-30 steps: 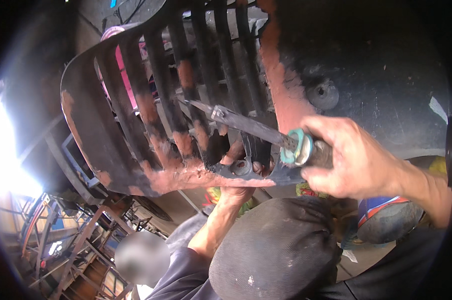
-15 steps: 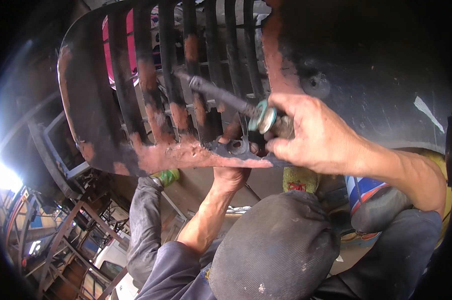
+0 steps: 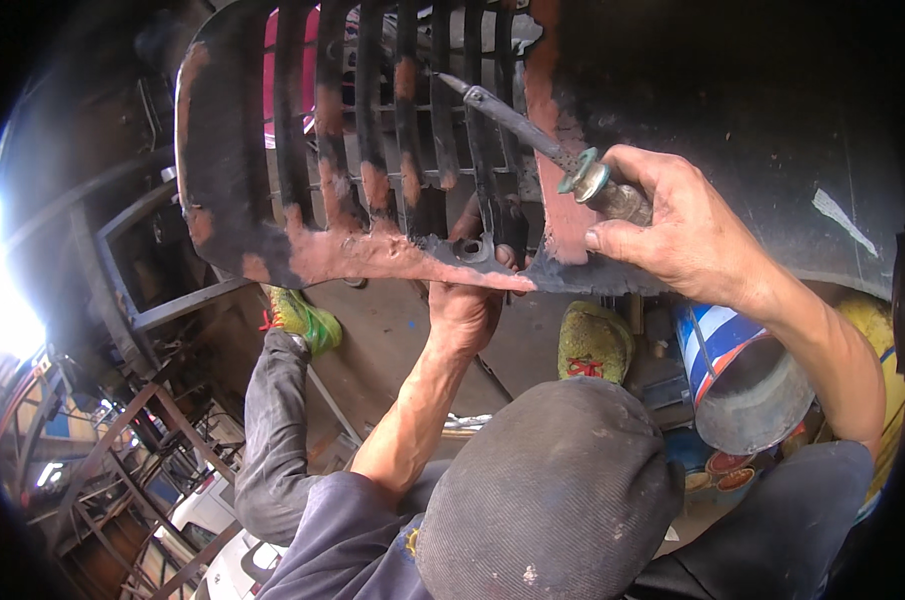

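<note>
A soldering iron (image 3: 520,122) with a dark barrel, a teal collar and a grimy handle is held in my right hand (image 3: 687,225). Thumb and fingers wrap its handle, and the tip points up and left over the slats. Beneath lies a black slotted panel (image 3: 372,255), apparently a car bumper, with reddish-brown patches on its slats and near edge. My left hand (image 3: 464,315) grips that edge from below, close to a round hole. Some of its fingers show through the gaps behind the panel; the rest are hidden. Whether the iron's tip touches a slat, I cannot tell.
A blue, white and red bucket (image 3: 742,385) stands at the right by my knee. My yellow-green shoes (image 3: 594,340) are on the floor below the panel. Metal frames (image 3: 122,460) stand at the left. A dark cap (image 3: 552,480) covers the lower middle.
The bumper has shifted up and right in the picture. My right hand has moved up and right with the soldering iron. My left hand keeps its grip on the near edge.
</note>
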`<state>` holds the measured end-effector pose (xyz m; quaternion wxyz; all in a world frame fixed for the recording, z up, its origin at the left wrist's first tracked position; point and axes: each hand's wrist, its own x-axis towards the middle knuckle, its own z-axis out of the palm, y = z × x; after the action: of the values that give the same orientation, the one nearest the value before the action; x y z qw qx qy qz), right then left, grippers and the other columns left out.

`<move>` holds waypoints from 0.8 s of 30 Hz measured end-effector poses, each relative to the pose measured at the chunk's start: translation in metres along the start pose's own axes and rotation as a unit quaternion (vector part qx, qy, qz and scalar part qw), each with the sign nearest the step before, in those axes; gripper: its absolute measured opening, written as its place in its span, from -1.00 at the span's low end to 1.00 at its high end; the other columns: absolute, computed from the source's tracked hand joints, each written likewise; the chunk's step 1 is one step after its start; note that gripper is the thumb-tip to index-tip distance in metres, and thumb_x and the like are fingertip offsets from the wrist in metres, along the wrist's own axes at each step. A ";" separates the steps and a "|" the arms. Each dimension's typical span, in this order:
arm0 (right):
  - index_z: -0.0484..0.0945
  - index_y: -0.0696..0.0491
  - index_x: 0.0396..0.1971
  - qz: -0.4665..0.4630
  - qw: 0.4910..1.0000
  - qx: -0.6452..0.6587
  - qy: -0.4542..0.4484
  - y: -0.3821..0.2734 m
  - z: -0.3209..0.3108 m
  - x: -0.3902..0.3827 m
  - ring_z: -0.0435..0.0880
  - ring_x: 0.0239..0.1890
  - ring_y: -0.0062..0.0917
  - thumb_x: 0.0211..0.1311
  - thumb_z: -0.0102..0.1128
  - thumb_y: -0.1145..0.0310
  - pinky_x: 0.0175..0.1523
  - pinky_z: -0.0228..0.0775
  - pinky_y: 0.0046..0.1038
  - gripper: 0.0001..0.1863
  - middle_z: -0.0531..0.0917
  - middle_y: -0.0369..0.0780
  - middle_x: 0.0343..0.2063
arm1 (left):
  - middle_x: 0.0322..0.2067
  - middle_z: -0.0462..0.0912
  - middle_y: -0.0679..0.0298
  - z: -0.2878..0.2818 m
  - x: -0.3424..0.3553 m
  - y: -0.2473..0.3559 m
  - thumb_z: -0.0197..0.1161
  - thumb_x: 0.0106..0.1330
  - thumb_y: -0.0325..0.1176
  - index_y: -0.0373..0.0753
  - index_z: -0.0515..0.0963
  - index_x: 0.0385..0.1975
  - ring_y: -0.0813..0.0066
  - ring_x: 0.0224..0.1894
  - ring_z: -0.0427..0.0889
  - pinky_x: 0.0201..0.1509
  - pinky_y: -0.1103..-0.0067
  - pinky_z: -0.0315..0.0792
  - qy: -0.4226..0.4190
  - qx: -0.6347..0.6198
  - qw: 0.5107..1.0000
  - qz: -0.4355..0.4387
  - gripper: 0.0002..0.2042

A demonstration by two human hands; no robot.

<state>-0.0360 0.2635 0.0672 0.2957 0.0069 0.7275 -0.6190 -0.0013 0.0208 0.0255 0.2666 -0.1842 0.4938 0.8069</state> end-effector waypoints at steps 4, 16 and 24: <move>0.57 0.19 -0.23 0.043 0.999 0.005 -0.032 -0.005 -0.004 -0.010 0.47 -0.39 -0.67 0.09 0.26 0.38 -0.25 0.34 -0.49 -0.73 0.56 -0.29 -0.48 | -0.25 0.56 0.34 -0.002 -0.005 -0.009 0.28 0.24 -0.58 -0.32 0.24 0.33 0.64 -0.35 0.57 -0.32 0.69 0.61 0.017 -0.003 1.000 0.023 -0.38; 0.52 0.19 -0.29 -0.017 0.985 -0.162 0.053 0.010 -0.030 -0.039 0.54 -0.40 -0.42 -0.01 0.18 0.36 -0.19 0.39 -0.37 -0.72 0.56 -0.15 -0.46 | -0.26 0.56 0.35 0.004 -0.003 -0.010 0.31 0.27 -0.52 -0.35 0.27 0.29 0.65 -0.34 0.58 -0.33 0.67 0.62 0.027 -0.005 0.999 0.021 -0.42; 0.50 0.15 -0.28 -0.056 0.986 -0.156 0.019 0.040 -0.035 -0.031 0.55 -0.51 -0.36 0.00 0.27 0.42 -0.34 0.37 -0.33 -0.74 0.57 -0.10 -0.53 | -0.24 0.55 0.32 -0.001 -0.003 -0.015 0.30 0.31 -0.46 -0.40 0.23 0.28 0.62 -0.28 0.60 -0.29 0.65 0.66 0.028 -0.008 1.000 0.011 -0.42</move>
<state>-0.0101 0.3152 0.0470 0.2443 -0.0686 0.8199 -0.5131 0.0102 0.0246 0.0162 0.2420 -0.2033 0.4965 0.8085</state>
